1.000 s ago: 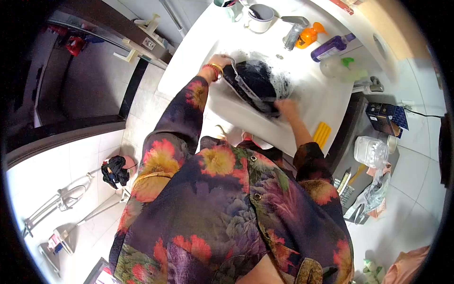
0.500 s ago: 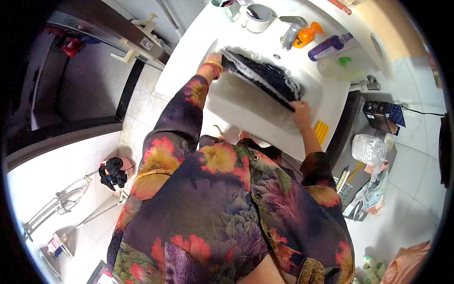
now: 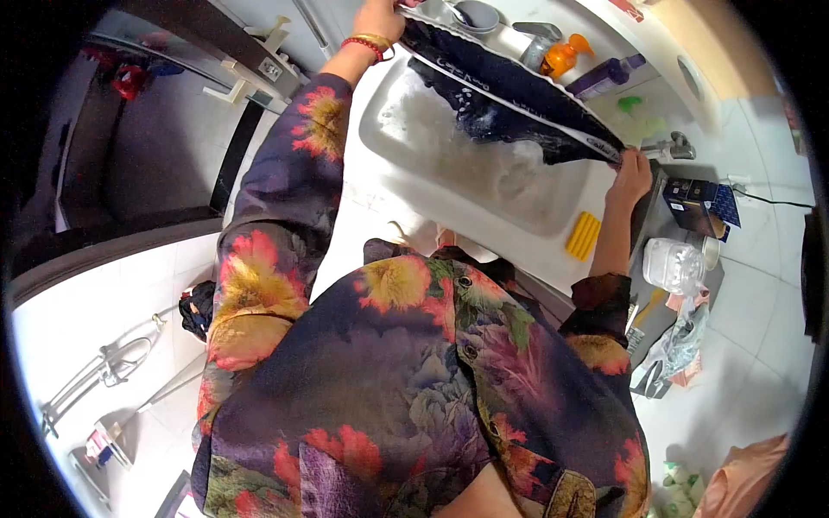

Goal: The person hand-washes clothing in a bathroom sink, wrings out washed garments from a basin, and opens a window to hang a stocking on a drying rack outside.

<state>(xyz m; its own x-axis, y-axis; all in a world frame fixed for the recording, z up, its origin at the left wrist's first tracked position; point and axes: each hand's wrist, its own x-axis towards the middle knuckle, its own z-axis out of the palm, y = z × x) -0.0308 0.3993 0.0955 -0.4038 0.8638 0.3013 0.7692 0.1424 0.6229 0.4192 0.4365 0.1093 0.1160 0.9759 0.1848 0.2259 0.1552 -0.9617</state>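
Note:
A dark wet garment (image 3: 509,95) with a light lettered band is stretched above the white sink (image 3: 484,207). My left hand (image 3: 380,21) grips its upper left end, fingers closed on the fabric. At the opposite end, near the sink's right rim, my right hand (image 3: 633,173) is closed on the other corner. Part of the cloth hangs down towards the basin, where sudsy water (image 3: 432,129) lies. A yellow ridged bar (image 3: 583,236) rests on the rim below my right hand.
Behind the garment stand a grey mug (image 3: 480,15), a faucet (image 3: 540,43), an orange pump bottle (image 3: 566,56) and a purple bottle (image 3: 604,78). To the right are a dark box (image 3: 691,205) and a clear plastic container (image 3: 673,266). A dark-framed doorway is at the left.
Both hands have risen out of the basin and spread apart, my left hand up and left, my right hand up and right. The garment is now lifted and pulled wide, showing its band.

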